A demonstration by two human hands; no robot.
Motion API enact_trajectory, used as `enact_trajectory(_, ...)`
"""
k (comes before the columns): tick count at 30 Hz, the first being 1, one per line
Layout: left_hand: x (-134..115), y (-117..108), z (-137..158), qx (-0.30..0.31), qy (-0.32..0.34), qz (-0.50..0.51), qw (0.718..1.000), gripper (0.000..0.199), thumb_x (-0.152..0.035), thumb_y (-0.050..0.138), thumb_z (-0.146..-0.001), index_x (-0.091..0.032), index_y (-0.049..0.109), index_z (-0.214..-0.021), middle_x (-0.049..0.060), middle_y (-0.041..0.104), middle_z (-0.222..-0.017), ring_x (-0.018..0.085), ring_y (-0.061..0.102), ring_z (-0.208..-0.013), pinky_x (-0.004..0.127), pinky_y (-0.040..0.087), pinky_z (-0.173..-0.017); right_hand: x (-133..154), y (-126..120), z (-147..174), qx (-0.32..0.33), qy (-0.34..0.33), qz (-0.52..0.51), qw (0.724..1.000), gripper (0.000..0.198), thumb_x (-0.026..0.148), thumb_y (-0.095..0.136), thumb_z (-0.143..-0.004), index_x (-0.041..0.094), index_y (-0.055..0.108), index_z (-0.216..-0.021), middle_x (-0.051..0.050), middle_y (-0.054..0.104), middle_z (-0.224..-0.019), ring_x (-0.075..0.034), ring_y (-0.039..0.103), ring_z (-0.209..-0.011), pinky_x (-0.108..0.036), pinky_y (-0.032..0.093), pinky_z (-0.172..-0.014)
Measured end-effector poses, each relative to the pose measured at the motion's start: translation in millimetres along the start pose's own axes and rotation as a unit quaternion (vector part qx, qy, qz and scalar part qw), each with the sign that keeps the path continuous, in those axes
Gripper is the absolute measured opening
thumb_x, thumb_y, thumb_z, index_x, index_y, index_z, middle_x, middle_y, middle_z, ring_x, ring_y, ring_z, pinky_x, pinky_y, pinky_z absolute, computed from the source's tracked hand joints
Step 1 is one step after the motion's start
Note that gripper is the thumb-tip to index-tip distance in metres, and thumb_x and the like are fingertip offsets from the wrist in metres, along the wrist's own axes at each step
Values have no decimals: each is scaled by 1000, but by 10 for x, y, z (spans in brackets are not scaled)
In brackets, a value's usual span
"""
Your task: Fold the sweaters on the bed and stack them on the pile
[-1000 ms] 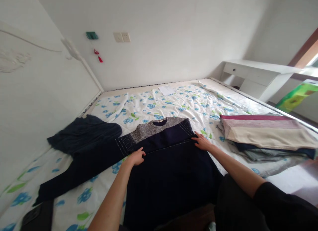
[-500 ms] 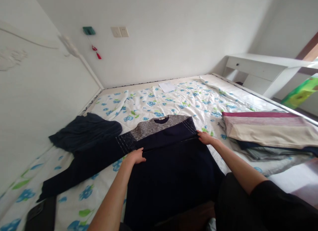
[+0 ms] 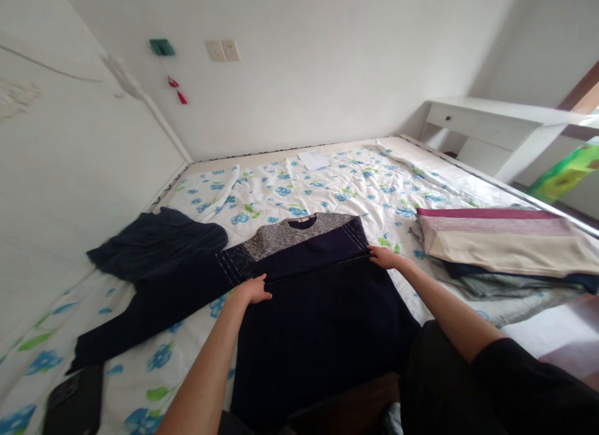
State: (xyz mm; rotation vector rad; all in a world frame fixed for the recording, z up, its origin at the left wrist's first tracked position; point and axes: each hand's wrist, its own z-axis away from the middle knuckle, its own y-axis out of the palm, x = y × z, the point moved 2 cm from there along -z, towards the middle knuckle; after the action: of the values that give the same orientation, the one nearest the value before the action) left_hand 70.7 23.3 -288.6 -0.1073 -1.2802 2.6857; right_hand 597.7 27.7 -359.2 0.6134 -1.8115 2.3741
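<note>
A navy sweater (image 3: 322, 335) with a speckled grey yoke lies spread on the bed, its neckline toward the wall. One sleeve (image 3: 309, 254) is laid across the chest, while the other sleeve (image 3: 159, 316) stretches out to the left. My left hand (image 3: 253, 290) is closed on the fabric at the left end of the folded sleeve; its fingertips are partly hidden. At the right side, below the striped upper sleeve, my right hand (image 3: 382, 257) pinches the sweater's edge.
A dark crumpled garment (image 3: 159, 241) lies left of the sweater, and a black phone (image 3: 75, 400) sits at the lower left. Folded clothes (image 3: 496, 241) are stacked on the right. White paper (image 3: 313, 160) lies on the floral sheet (image 3: 285, 191) near the wall. A white desk (image 3: 491, 129) stands beyond.
The view has shifted slightly, so everything sits a little further left and higher. Both hands stay at the same places on the sweater, and the sleeve remains folded across.
</note>
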Motion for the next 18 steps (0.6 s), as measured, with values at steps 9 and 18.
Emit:
enact_trajectory(9,-68,-138,160,22,16,-10,1000,73,-54,67,-95,-15,73,-156,17,29,-187,37,52,-164,39,41,-134,-247,88,412,42,258,-411,874,44,53,99,-85,16,76,-92,-8,79,-82,-20,77,-75,-30,68,-70)
enact_trajectory(18,-118,-185,248,18,11,-6,1000,79,-60,70,-92,-16,73,-157,17,33,-186,38,55,-161,39,43,-132,-358,140,602,32,298,-310,902,47,49,108,-71,18,76,-86,-12,77,-74,-31,80,-74,-45,72,-68)
